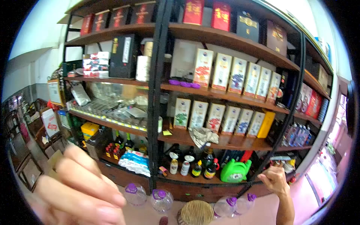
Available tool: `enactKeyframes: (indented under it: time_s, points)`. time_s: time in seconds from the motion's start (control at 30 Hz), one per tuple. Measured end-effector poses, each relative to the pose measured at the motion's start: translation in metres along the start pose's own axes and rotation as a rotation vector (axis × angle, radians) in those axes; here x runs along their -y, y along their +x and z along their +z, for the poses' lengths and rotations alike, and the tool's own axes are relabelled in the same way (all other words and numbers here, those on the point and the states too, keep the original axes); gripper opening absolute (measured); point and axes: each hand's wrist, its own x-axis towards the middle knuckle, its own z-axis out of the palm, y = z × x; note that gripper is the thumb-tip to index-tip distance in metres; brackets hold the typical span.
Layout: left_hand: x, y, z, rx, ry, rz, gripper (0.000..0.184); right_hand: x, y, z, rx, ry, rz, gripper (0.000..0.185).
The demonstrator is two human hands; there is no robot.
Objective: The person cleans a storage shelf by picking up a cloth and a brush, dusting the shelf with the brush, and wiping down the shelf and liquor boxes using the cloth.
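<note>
My left hand (80, 187) is large and close to the camera at the lower left, slightly blurred. Its fingers are bent and held together, with nothing showing between them. My right hand (275, 179) is further out at the lower right, curled into a loose fist with the thumb side toward the left; nothing sticks out of it. In the view it lies just right of a green plastic jug (235, 170) on the bottom shelf. Packets (288, 164) show behind it. Whether it touches the shelf I cannot tell.
A dark shelving unit (225, 96) holds white cartons (221, 72), gift boxes, bottles (197, 168) and a crumpled grey cloth (204, 137). On the floor stand clear jugs with purple caps (162, 200) and a round woven-topped stool (197, 213). Dark wooden chairs (22, 157) are at the left.
</note>
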Motion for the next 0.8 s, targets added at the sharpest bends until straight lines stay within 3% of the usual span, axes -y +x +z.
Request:
enactKeyframes:
  time_s: [0.03, 0.07, 0.1, 0.13, 0.23, 0.33, 0.43, 0.53, 0.63, 0.7, 0.8]
  points:
    - [-0.004, -0.003, -0.008, 0.046, -0.049, -0.052, 0.033, -0.006, -0.004, 0.002, -0.009, 0.0, 0.049, 0.02]
    - [-0.007, -0.003, -0.021, 0.231, -0.174, -0.15, 0.055, -0.012, -0.01, 0.003, -0.012, -0.003, 0.105, 0.021]
    - [-0.008, 0.0, -0.013, 0.127, -0.205, -0.213, 0.028, -0.02, -0.017, 0.005, -0.024, -0.036, 0.154, 0.024]
    - [-0.009, 0.003, -0.004, 0.019, -0.241, -0.27, 0.016, -0.023, -0.018, 0.005, -0.008, -0.033, 0.187, 0.026]
    - [-0.034, 0.006, -0.01, -0.025, -0.307, -0.478, 0.028, -0.035, -0.028, 0.008, 0.016, -0.002, 0.299, 0.031]
    - [-0.056, 0.042, 0.02, 0.106, -0.398, -0.762, 0.028, -0.039, -0.033, 0.027, -0.033, 0.077, 0.316, 0.033]
    - [-0.031, 0.026, 0.017, 0.373, -0.753, -0.481, 0.023, -0.039, -0.034, 0.033, 0.029, 0.057, 0.261, 0.035]
    - [-0.047, 0.034, 0.025, 0.537, -0.846, -0.442, 0.009, -0.054, -0.043, 0.037, 0.024, 0.086, 0.233, 0.033]
    - [-0.039, 0.031, 0.055, 0.686, -1.071, -0.234, 0.008, -0.076, -0.051, 0.041, 0.014, 0.096, 0.252, 0.029]
    - [-0.053, 0.017, 0.072, 0.599, -1.113, -0.347, 0.014, -0.096, -0.059, 0.047, 0.012, 0.138, 0.268, 0.029]
    - [-0.045, -0.01, 0.092, 0.807, -1.0, -0.435, 0.017, -0.122, -0.082, 0.055, -0.043, 0.222, 0.322, 0.031]
